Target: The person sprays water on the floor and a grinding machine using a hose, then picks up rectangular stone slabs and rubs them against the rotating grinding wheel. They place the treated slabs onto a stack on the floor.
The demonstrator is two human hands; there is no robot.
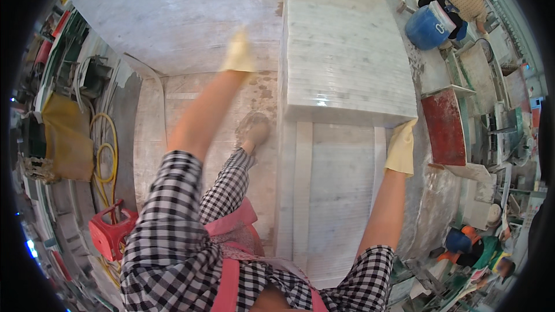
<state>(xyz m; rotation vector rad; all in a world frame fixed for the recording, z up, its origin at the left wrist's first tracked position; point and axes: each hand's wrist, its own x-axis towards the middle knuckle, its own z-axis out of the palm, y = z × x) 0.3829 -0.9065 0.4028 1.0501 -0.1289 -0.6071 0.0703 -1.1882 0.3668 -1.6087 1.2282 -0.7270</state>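
A tall stack of white, grey-veined stone tiles [350,46] stands in front of me, right of centre, its layered edges showing. My right hand [400,149], in a pale yellow rubber glove, is closed at the stack's near right corner, its fingertips partly hidden there. Left of the stack, my left hand [239,53] wears a matching glove and reaches forward. Motion smears its fingers, and I see nothing in it. Nearer me lies a lower layer of the same pale stone [341,190], crossed by lighter strips.
A large pale sheet-like surface [179,11] spans the far left. At left are a red plastic container [113,232], a yellow hose [104,156] and machinery. To the right stand a blue drum [428,26] and a red panel [444,127]. People work at far right and lower right.
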